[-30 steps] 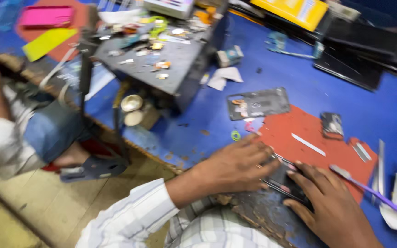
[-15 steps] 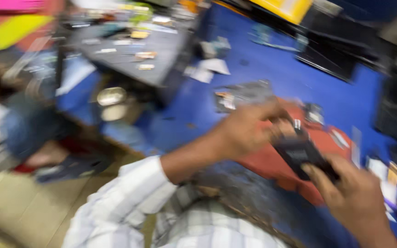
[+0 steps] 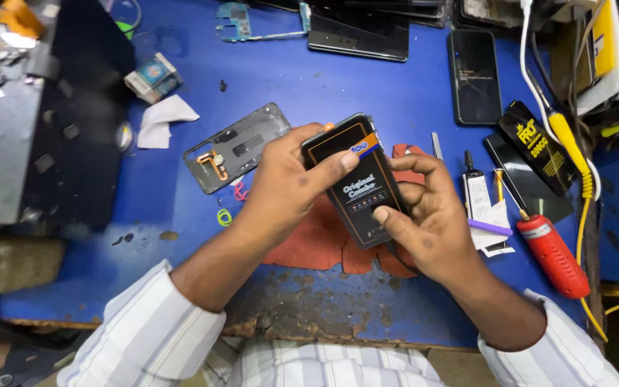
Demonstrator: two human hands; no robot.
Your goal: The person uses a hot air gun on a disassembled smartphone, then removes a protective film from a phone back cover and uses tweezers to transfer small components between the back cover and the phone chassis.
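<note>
Two hands hold one item above the tabletop: a flat black box with an orange band near its far end, raised over the red mat. My left hand is closed around the box's left edge and far corner, thumb pressed on the top face close to the orange band. My right hand grasps the right edge from beneath, thumb resting on the near part of the top face. I judge the box to be light, thin and stiff along its length, with a glossy surface that could slip under a loose pinch; whatever is inside may be fragile, so pressure on the broad face should stay low. I judge the long edges the best place for a hold, with support under the near end. Left of the hands, a grey phone back cover lies flat on the tabletop. Right of the hands, a small glue bottle and a red heating tool lie near each other. A dark phone lies farther off.
</note>
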